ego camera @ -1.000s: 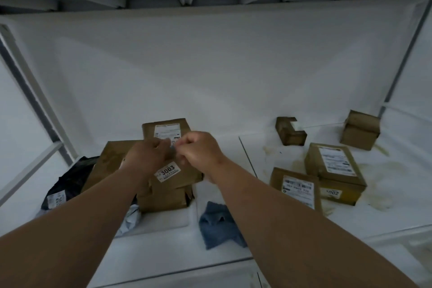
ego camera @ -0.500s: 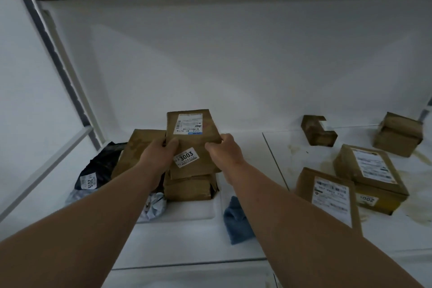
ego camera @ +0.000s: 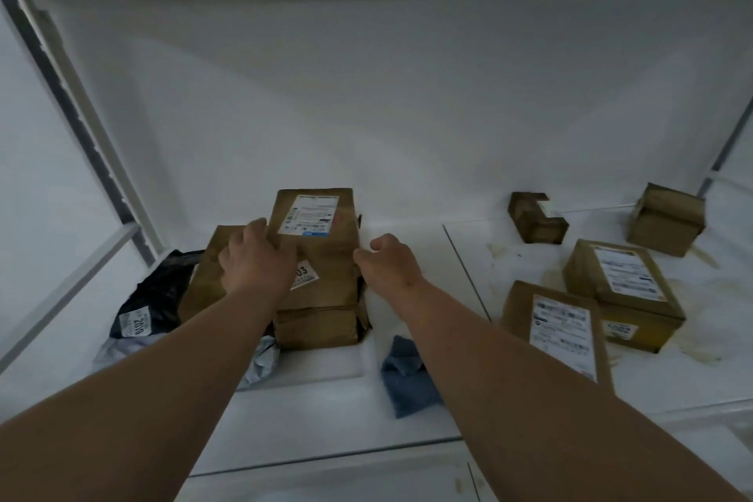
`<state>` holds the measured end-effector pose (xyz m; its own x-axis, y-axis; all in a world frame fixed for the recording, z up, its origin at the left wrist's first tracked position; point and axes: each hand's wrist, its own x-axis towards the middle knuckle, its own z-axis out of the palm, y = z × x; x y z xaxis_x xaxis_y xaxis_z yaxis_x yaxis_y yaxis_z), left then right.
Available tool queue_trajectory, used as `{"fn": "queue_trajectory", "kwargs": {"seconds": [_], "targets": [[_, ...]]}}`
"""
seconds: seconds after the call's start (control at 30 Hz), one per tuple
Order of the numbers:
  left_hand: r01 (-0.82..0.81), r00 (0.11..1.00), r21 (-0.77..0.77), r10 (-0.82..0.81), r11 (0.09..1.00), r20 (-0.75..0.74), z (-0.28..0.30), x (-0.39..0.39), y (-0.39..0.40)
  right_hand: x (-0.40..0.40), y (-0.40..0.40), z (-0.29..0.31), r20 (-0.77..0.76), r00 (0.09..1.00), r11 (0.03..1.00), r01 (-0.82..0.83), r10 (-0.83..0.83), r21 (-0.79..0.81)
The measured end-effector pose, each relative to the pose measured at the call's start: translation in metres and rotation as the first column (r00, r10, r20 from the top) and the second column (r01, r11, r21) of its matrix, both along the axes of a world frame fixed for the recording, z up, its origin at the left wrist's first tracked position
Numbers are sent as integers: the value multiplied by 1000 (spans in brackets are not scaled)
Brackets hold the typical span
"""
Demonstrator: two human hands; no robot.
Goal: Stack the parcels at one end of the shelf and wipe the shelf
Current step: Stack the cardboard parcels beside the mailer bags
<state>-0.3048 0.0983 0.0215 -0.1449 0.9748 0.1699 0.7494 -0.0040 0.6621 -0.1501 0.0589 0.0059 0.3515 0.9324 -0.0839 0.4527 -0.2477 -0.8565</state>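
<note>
**Stack begun at the left end; wiping not started**

At the left end of the shelf (ego camera: 407,432) a pile of brown parcels had formed. The top parcel (ego camera: 322,245) lay flat on a lower box (ego camera: 315,328), with another brown parcel (ego camera: 208,277) leaning beside them and a black mailer (ego camera: 155,298) and a grey mailer (ego camera: 260,359) tucked at the base. The left hand (ego camera: 254,261) rested on the top parcel's left edge, fingers spread flat rather than gripping. The right hand (ego camera: 387,263) sat at the parcel's right edge with fingers loosely curled; whether it was touching the cardboard or just clear of it could not be told.

By my reading the stacking was roughly half done. Four parcels were well apart from the pile on the right: a labelled flat box (ego camera: 558,330), a larger box (ego camera: 623,289), a small box (ego camera: 666,218) and a notched carton (ego camera: 536,218). The blue cloth (ego camera: 407,379) lay crumpled on the shelf in nobody's grip, and yellowish stains (ego camera: 692,342) marked the surface (so wiping appeared untouched).

The right forearm covered part of the cloth, the left hand hid part of the "03" sticker, and the labels were too blurred to read.
</note>
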Motion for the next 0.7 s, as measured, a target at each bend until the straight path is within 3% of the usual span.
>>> {"fn": "queue_trajectory", "kwargs": {"seconds": [0.1, 0.2, 0.37, 0.47, 0.6, 0.7], "targets": [[16, 1000, 82, -14, 996, -25, 12, 29, -18, 27, -11, -1, 51, 999, 999, 15, -13, -30], [144, 988, 110, -148, 984, 32, 17, 61, -34, 60, -27, -4, 82, 996, 994, 37, -28, -99], [276, 950, -42, -265, 960, 167, 4, 120, -64, 127, -72, -4, 134, 990, 997, 49, -40, -64], [372, 901, -157, -316, 915, 296, -18, 148, -77, 169, -94, -8, 154, 974, 985, 169, -163, -24], [414, 896, -307, -324, 857, 304, -43, 186, -91, 214, -120, -20, 283, 920, 929, 328, -272, -174], [438, 893, -416, -334, 797, 301, -53, 215, -105, 239, -139, -29, 259, 941, 888, 300, -216, -349]]}}
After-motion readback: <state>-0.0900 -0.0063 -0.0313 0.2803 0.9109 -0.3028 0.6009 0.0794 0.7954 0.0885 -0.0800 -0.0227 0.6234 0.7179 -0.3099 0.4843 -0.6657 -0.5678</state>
